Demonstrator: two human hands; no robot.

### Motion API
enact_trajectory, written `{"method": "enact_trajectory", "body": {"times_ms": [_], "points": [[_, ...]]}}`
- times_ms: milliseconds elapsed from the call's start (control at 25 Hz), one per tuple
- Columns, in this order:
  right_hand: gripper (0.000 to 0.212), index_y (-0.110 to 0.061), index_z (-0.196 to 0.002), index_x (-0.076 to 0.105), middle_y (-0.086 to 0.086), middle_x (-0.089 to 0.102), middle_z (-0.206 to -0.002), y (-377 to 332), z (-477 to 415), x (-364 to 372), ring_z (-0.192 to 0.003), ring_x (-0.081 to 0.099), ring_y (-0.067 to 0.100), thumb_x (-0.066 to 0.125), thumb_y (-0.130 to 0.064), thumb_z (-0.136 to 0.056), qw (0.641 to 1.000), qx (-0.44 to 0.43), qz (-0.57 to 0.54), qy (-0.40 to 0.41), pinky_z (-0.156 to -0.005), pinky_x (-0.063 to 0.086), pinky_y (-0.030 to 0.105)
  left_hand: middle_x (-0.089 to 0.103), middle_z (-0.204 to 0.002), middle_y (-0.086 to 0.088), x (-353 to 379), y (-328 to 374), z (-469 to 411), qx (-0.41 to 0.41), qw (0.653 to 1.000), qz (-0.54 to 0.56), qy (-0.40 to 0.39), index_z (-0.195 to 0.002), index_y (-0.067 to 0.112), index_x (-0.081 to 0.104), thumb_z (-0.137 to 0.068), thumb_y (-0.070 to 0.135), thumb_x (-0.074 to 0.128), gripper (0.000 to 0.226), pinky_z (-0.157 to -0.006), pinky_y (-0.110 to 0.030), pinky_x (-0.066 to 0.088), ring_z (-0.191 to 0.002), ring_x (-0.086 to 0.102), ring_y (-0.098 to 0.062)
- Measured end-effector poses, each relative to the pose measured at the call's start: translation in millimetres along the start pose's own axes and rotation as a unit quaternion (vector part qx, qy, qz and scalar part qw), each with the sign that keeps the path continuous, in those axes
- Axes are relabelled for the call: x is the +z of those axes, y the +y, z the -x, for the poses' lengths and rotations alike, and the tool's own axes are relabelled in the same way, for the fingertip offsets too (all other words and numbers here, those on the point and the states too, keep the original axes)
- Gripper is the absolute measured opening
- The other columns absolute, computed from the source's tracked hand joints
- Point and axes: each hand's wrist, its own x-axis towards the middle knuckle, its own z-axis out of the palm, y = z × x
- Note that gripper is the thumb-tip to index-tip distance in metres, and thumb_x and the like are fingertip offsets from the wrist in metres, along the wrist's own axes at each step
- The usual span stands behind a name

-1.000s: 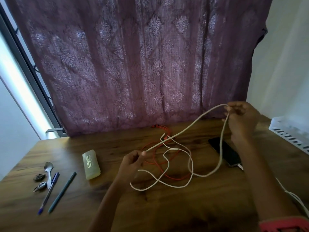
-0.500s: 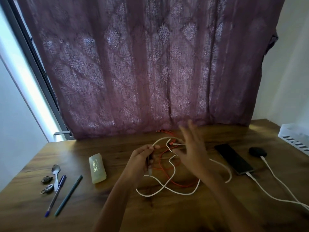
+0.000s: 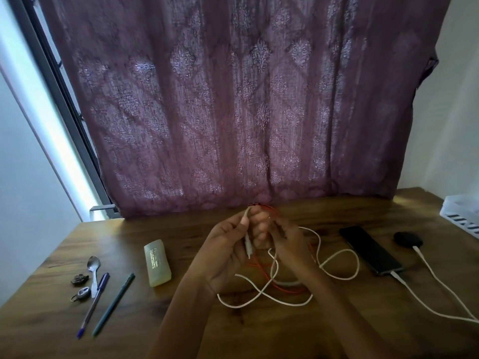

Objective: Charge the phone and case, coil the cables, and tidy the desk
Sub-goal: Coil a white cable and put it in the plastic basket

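Over the middle of a brown wooden tabletop (image 3: 181,332), a left hand (image 3: 226,251) pinches a thin white charging cable (image 3: 339,251) near its plug while fingers of the right hand (image 3: 286,239) curl round it.

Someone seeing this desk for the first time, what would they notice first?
The purple patterned curtain fills the back. At the centre of the desk, the left hand pinches a white cable near its plug, with the right hand close beside it and loose loops trailing over an orange cable. To the right, a phone lies plugged in.
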Motion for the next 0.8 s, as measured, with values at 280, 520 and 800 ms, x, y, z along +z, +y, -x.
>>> {"method": "enact_trajectory", "body": {"times_ms": [280,520,800], "points": [[0.028,-0.019,-0.108,0.063,-0.005,0.065,-0.088,17,43,6,-0.083,0.059,0.005,0.044,-0.035,-0.096,0.968,-0.001,0.203,-0.146,-0.076,0.047,0.029,0.057,-0.129,-0.005,-19,-7,-24,0.151,0.969,-0.138,0.137,-0.14,0.01,0.031,-0.09,-0.004,0.046,0.054,-0.087,-0.022,0.053,-0.11,0.062,-0.015],[0.03,-0.032,-0.082,0.072,-0.011,0.059,-0.069,-23,47,-22,-0.056,0.059,0.004,0.044,-0.043,-0.081,0.868,-0.27,0.417,0.013,-0.044,0.038,0.016,0.056,-0.113,0.015,-42,-39,-21,0.201,0.836,-0.494,0.131,-0.133,0.044,0.023,-0.089,-0.009,0.046,0.073,-0.084,-0.018,0.048,-0.1,0.058,0.006],[0.019,-0.029,-0.089,0.074,-0.018,0.059,-0.081,-48,11,-58,-0.068,0.056,-0.006,0.059,-0.038,-0.08,0.927,-0.295,0.23,0.017,-0.06,0.038,0.005,0.063,-0.068,0.001,-8,-34,-4,0.018,0.963,-0.26,-0.068,-0.108,0.008,0.059,-0.085,0.007,0.044,0.027,-0.063,-0.019,0.045,-0.061,0.054,-0.009]]}}
